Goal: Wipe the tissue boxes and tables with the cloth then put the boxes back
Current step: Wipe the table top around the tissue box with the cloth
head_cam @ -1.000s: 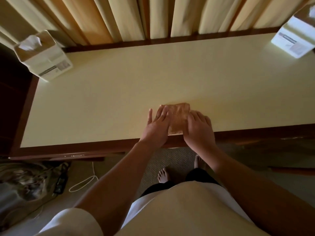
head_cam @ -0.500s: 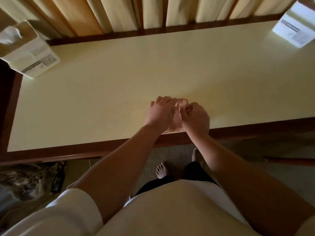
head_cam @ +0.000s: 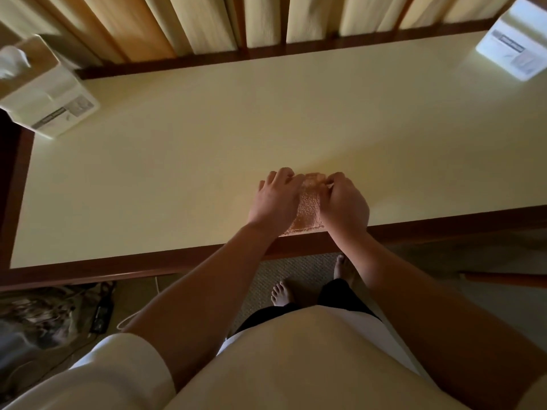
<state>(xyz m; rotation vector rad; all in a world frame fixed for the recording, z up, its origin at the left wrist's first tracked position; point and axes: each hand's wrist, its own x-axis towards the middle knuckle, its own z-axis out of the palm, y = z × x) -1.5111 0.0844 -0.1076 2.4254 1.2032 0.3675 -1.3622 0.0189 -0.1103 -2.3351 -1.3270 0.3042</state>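
Cream table (head_cam: pixel 177 179), near edge: our left hand (head_cam: pixel 273 201) and right hand (head_cam: pixel 344 204), fingers curled, pinch orange cloth (head_cam: pixel 307 205); tissue boxes at far left corner (head_cam: pixel 50 99) and far right corner (head_cam: pixel 515 51).

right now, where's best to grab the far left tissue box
Probably the two long side walls, spanning its narrow width, coming from above with the left hand. The tissue box sits skewed at the table corner and a tissue pokes from its top, so avoid the opening.

Folded orange cloth (head_cam: pixel 307 205) on table (head_cam: pixel 177 173) by near edge, left tissue box (head_cam: pixel 50 96) (tissue showing), right tissue box (head_cam: pixel 516 51), far corners
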